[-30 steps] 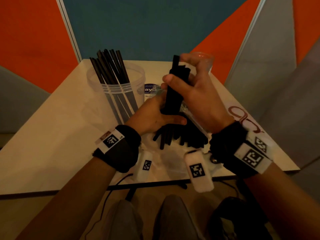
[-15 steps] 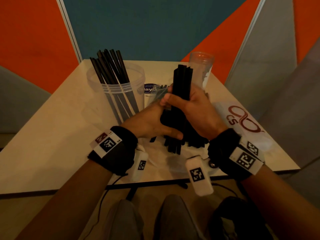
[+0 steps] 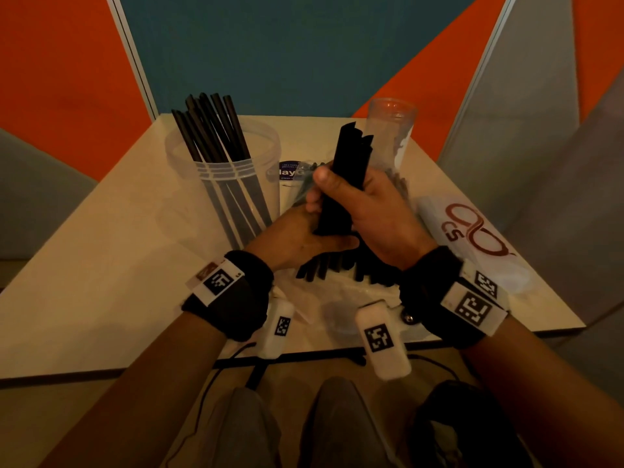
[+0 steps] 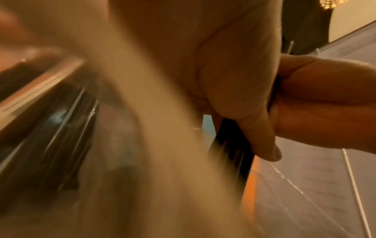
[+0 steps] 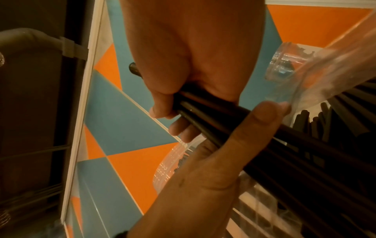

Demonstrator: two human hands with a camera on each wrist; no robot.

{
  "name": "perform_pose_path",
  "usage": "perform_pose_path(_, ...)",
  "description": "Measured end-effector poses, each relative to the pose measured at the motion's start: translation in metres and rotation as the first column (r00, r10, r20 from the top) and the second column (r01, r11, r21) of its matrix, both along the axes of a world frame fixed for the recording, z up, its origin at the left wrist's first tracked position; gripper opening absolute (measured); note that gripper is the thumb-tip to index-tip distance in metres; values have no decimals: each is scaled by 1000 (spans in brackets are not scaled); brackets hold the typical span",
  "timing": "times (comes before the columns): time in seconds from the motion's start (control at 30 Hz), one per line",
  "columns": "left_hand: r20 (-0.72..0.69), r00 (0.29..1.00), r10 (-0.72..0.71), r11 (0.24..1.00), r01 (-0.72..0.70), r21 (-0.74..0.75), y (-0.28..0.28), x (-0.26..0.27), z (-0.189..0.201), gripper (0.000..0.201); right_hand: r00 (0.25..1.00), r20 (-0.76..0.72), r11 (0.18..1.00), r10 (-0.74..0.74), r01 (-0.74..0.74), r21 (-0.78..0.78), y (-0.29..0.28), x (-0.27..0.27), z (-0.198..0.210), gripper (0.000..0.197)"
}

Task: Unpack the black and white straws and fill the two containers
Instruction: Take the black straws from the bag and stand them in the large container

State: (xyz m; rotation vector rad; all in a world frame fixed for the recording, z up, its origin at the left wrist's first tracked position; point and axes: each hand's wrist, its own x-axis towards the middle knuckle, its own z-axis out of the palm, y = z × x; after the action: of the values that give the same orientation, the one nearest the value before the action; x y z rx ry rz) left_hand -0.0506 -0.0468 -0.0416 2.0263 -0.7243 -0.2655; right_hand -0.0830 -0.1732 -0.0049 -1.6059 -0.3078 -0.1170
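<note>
With the right hand [image 3: 371,211] clamped on the black straw bundle [image 3: 347,170] and the left hand [image 3: 297,238] gripping its base, square the ends before lowering them into the wide clear container [image 3: 270,143].

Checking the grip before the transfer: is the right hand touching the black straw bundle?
Touching. In the right wrist view the right hand has its fingers curled round the black straw bundle.

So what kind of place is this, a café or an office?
Probably a partitioned booth or staged work area, not a café. A small pale square table sits against orange, teal and grey wall panels, with a clear plastic tub of black straws on it.
</note>
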Motion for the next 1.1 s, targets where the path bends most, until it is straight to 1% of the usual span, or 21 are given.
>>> perform_pose_path(0.1, 85, 996, -8, 1000, 6, 22, 2, -4, 9, 49, 999, 54, 1000, -8, 7, 11, -2, 2, 4, 18)
perform_pose_path(0.17, 219, 976, 13, 999, -23, 46, 7, -7, 18, 53, 996, 86, 999, -6, 4, 33, -5, 3, 11, 21)
perform_pose_path(0.2, 308, 951, 38, 996, -62, 68, 12, -9, 22, 56, 995, 103, 998, 1, -7, 54, -6, 4, 17, 22)
perform_pose_path(0.23, 401, 912, 86, 986, -135, 95, 17, -12, 27, 59, 993, 120, 996, 12, -23, 90, -7, 4, 23, 21)
perform_pose_path(0.27, 495, 857, 145, 967, -228, 111, 23, -16, 32, 59, 990, 140, 991, 22, -40, 128, -7, 5, 31, 21)
perform_pose_path(0.3, 580, 789, 203, 945, -313, 96, 30, -20, 36, 55, 986, 167, 987, 21, -47, 154, -7, 5, 41, 21)
perform_pose_path(0.37, 715, 635, 292, 905, -426, 9, 41, -26, 46, 39, 970, 243, 987, -18, -21, 160, -8, 5, 63, 21)
perform_pose_path(0.4, 761, 565, 319, 882, -470, -21, 46, -27, 49, 35, 957, 288, 988, -34, -11, 155, -8, 5, 75, 20)
perform_pose_path(0.43, 792, 511, 334, 859, -512, -31, 52, -26, 51, 35, 939, 341, 986, -41, -16, 164, -8, 6, 87, 20)
perform_pose_path(0.47, 809, 477, 342, 831, -555, -24, 57, -23, 51, 37, 919, 391, 982, -47, -29, 187, -8, 7, 98, 21)
perform_pose_path(0.5, 816, 461, 348, 802, -598, -4, 62, -18, 49, 39, 902, 427, 979, -63, -27, 201, -7, 10, 108, 24)
perform_pose_path(0.53, 810, 469, 351, 775, -631, 28, 66, -13, 47, 40, 891, 445, 981, -89, 1, 193, -3, 14, 116, 28)
perform_pose_path(0.6, 766, 526, 369, 747, -658, 92, 72, -2, 39, 39, 877, 452, 981, -164, 96, 171, 13, 25, 126, 26)
perform_pose_path(0.67, 730, 570, 376, 744, -655, 129, 75, 5, 33, 44, 854, 477, 967, -208, 105, 234, 30, 39, 129, 26)
perform_pose_path(0.73, 722, 557, 410, 744, -662, 89, 75, 7, 31, 50, 848, 487, 953, -209, 66, 295, 45, 52, 125, 30)
perform_pose_path(0.77, 711, 544, 446, 744, -666, 44, 74, 7, 31, 50, 862, 467, 956, -198, 63, 288, 53, 57, 122, 28)
perform_pose_path(0.83, 663, 534, 525, 753, -654, -71, 74, 7, 32, 52, 900, 404, 971, -163, 74, 227, 63, 65, 110, 23)
perform_pose_path(0.9, 657, 533, 533, 764, -636, -104, 75, 9, 32, 67, 939, 322, 983, -118, 64, 174, 66, 74, 95, 23)
perform_pose_path(0.97, 707, 529, 469, 767, -641, -29, 76, 12, 30, 77, 968, 240, 992, -71, 43, 121, 69, 83, 81, 22)
perform_pose_path(1.0, 725, 529, 440, 754, -657, 22, 76, 14, 30, 79, 977, 210, 996, -48, 31, 84, 70, 87, 75, 22)
perform_pose_path(1.1, 756, 517, 401, 703, -703, 108, 74, 17, 30, 68, 984, 177, 993, 16, 4, -114, 76, 92, 62, 28)
